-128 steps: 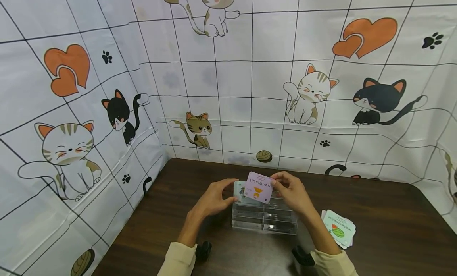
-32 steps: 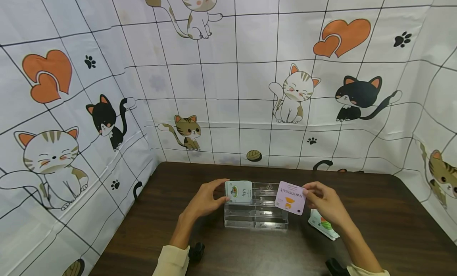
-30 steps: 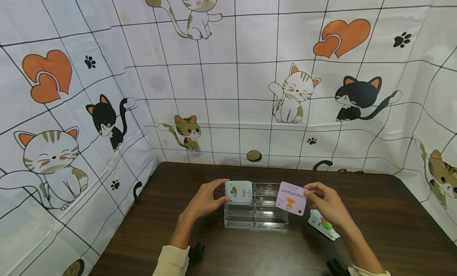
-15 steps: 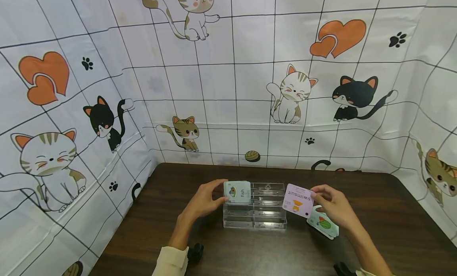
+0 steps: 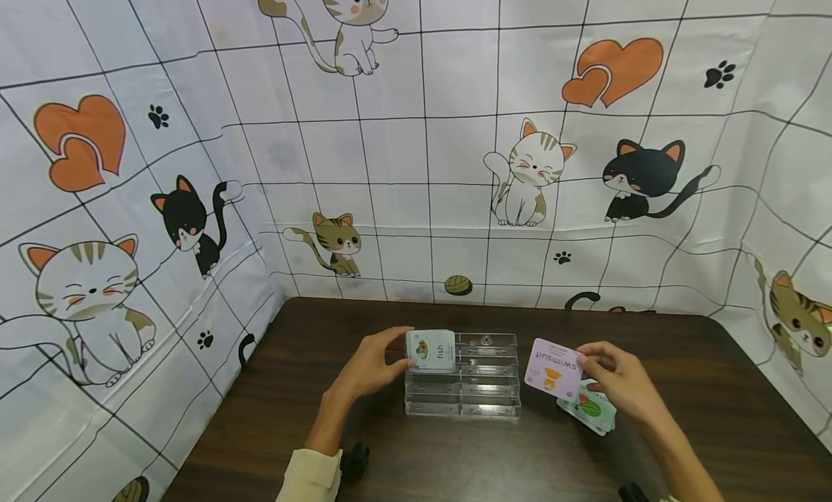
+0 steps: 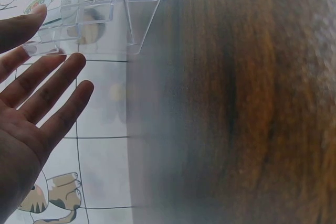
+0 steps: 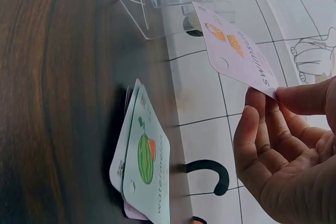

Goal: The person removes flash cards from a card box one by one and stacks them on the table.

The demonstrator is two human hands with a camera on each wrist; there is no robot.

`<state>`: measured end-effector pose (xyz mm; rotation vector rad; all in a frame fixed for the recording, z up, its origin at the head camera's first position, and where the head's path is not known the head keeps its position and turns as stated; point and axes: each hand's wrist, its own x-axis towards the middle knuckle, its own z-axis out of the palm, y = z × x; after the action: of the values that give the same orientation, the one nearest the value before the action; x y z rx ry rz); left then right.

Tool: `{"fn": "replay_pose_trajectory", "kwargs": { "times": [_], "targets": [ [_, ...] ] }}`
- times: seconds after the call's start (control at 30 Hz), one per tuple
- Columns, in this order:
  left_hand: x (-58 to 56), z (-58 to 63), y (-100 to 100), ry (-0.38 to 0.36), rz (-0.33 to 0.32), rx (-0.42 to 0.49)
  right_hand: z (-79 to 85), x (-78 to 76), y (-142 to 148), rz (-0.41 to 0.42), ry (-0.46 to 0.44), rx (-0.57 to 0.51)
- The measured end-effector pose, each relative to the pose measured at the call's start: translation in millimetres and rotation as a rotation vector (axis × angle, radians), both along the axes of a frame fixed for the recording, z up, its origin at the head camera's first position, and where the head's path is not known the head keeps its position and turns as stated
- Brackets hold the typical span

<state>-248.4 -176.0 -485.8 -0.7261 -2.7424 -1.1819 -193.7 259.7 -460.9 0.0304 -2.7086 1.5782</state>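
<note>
1. While the right hand (image 5: 624,383) pinches the swimsuit card (image 5: 552,372) at one corner, the card reaching toward the left hand (image 5: 369,365), a light, level hold should serve best; squeezing harder would probably bend it.
2. Thumb in front and forefinger at the upper edge, the left hand pinches the end of the clear rack (image 5: 489,390) beside the fish card (image 5: 430,351), its other fingers straight. Firm support there ought to stop the rack sliding on the tabletop (image 5: 455,459).
3. Just below the right hand lies the watermelon stack (image 5: 590,413); enough height over it should avoid knocking those cards askew.
4. Whatever sits behind the fish card is hidden, and the swimsuit card covers part of the watermelon stack from above. Whether the left thumb presses card or plastic is hard to tell; the small print is unreadable.
</note>
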Motion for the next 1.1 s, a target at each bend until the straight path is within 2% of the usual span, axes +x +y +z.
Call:
{"fn": "replay_pose_trajectory", "kwargs": {
  "times": [0.5, 1.1],
  "targets": [
    [-0.4, -0.1, 0.3, 0.001, -0.006, -0.002, -6.0, 4.3, 15.4, -0.012, -0.032, -0.06],
    [-1.6, -0.7, -0.6, 0.004, -0.012, -0.002, -14.4, 8.0, 38.1, -0.03, -0.031, -0.062]
  ]
}}
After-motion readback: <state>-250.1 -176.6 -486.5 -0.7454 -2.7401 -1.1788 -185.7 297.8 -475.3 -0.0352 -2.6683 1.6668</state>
